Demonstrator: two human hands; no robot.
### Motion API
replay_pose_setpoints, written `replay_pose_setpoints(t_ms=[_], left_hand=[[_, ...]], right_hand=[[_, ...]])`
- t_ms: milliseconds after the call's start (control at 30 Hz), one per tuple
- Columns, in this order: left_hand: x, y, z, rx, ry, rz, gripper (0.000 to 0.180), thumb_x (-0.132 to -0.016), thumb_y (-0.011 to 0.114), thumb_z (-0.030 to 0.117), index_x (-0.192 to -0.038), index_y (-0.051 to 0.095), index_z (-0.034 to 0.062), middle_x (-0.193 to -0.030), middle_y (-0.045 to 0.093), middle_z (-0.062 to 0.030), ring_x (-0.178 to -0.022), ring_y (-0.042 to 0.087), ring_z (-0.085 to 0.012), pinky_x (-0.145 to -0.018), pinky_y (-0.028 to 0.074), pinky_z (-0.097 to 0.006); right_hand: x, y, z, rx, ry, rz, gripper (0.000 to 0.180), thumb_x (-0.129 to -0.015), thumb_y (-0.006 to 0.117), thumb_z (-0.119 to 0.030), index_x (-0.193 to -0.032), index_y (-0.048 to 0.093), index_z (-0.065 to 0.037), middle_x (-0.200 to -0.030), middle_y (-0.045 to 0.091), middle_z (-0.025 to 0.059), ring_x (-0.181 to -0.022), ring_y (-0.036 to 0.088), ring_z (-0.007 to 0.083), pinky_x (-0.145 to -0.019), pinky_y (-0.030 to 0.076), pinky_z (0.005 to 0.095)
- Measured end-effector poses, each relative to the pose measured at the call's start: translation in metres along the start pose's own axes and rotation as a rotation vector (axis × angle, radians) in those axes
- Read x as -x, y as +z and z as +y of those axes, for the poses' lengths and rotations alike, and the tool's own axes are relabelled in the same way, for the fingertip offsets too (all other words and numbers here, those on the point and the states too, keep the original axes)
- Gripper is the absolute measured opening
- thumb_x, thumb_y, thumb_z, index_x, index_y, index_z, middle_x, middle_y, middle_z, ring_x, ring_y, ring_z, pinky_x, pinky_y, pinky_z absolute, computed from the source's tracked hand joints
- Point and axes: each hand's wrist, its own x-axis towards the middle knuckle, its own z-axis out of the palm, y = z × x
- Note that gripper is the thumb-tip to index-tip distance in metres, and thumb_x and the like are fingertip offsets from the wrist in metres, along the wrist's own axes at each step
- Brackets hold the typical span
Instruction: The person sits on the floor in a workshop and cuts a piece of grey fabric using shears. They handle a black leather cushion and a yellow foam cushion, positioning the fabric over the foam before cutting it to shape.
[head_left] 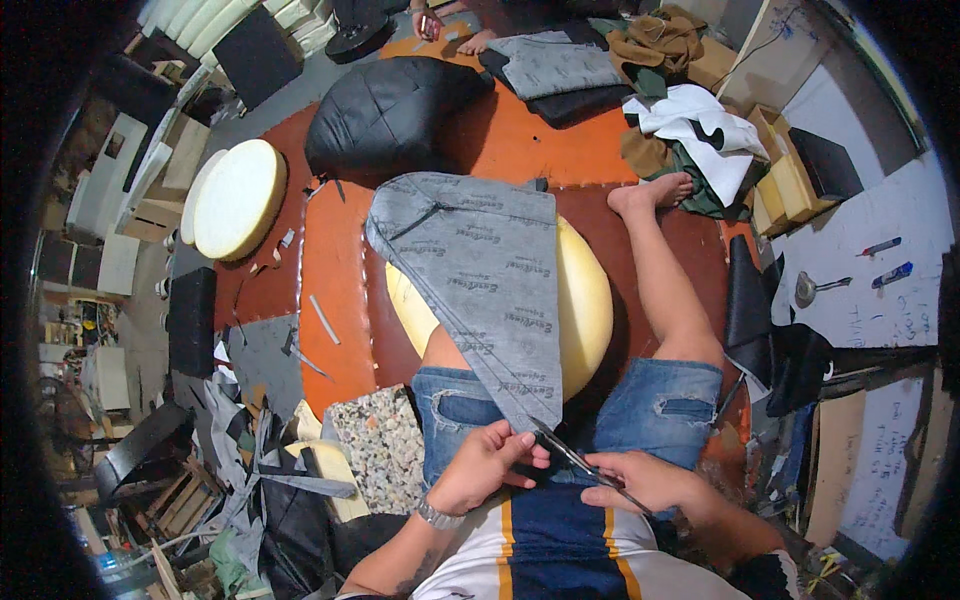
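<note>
Head view: person sits on floor, legs out, looking down at lap.
Left hand (487, 465): fingers pinched on near edge of grey fabric sheet (480, 280), by lap.
Right hand (645, 482): closed round handles of scissors (578, 462); blades point up-left, tips at fabric's near corner, just beside left fingertips.
Fabric: printed grey, draped over round yellow foam cushion (590, 300) w/ far end spread toward black quilted cushion (385, 110).
Foam: lies on floor between legs, partly under fabric.
Floor: brown-orange mat (330, 260); 2nd round foam disc (240, 200) to left, well apart.
Left side: grey scraps + speckled foam block (385, 440) near left knee.
Right: white board (870, 270) w/ pens.
</note>
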Motion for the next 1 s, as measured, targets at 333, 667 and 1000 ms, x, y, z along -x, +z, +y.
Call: replay_pose_setpoints(t_ms=[333, 667, 1000], left_hand=[[-0.009, 0.004, -0.005, 0.061, 0.000, 0.042, 0.028, -0.106, 0.055, 0.027, -0.122, 0.057, 0.0048, -0.106, 0.071, -0.0084, -0.099, 0.072, -0.0231, -0.073, 0.063, -0.040], [-0.032, 0.020, 0.010, 0.220, 0.172, 0.303, 0.036, -0.099, 0.068, 0.035, -0.103, 0.064, -0.0001, -0.101, 0.068, -0.0089, -0.083, 0.066, -0.0173, -0.067, 0.063, -0.037], [-0.012, 0.011, -0.001, 0.245, 0.094, 0.219, 0.027, -0.104, 0.061, 0.025, -0.118, 0.060, 0.0022, -0.111, 0.069, -0.0076, -0.090, 0.072, -0.0219, -0.073, 0.064, -0.037]], right_hand=[[0.006, 0.003, -0.009, -0.361, 0.020, 0.096, 0.031, -0.100, 0.068, -0.031, -0.114, 0.064, -0.004, -0.079, 0.054, -0.0065, -0.073, 0.046, 0.0032, -0.063, 0.041, 0.0240], [0.012, 0.007, -0.005, -0.241, 0.075, 0.146, 0.041, -0.101, 0.067, -0.033, -0.129, 0.063, -0.004, -0.073, 0.053, -0.0054, -0.063, 0.047, 0.0042, -0.055, 0.041, 0.0233], [0.030, 0.001, 0.011, -0.462, 0.107, -0.099, 0.042, -0.110, 0.044, -0.030, -0.139, 0.050, -0.001, -0.073, 0.056, 0.0013, -0.062, 0.060, 0.0121, -0.058, 0.047, 0.0255]])
